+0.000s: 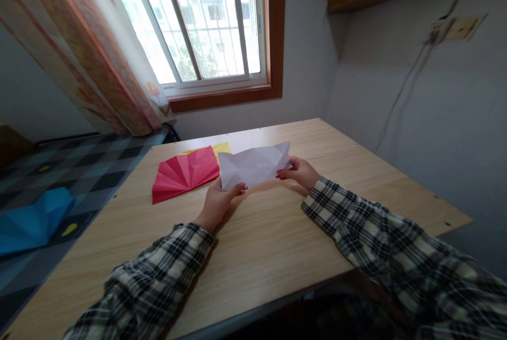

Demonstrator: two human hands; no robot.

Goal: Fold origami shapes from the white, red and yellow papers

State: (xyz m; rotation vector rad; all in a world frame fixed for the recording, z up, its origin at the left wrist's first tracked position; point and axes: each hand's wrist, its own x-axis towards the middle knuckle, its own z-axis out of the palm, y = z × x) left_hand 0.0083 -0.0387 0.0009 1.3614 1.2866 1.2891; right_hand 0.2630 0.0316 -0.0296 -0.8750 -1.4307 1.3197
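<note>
A creased sheet of white paper [255, 164] is held up just above the wooden table, its top edge wavy along the folds. My left hand [219, 200] grips its lower left corner, the thumb lying across the front. At the right end, my right hand [300, 172] pinches the lower right corner between thumb and fingers. Left of the white sheet, a red sheet of paper [186, 172] with fan-like creases lies on the table. Partly beneath it, a yellow sheet [222, 148] shows only along its far edge.
The pale wooden table [273, 255] meets the wall at the back right. Beside its left edge, a blue creased paper [37, 221] rests on a checked bedcover [103, 158]. A window [206, 23] and a curtain [95, 55] are behind; a cable [400, 94] hangs on the right wall.
</note>
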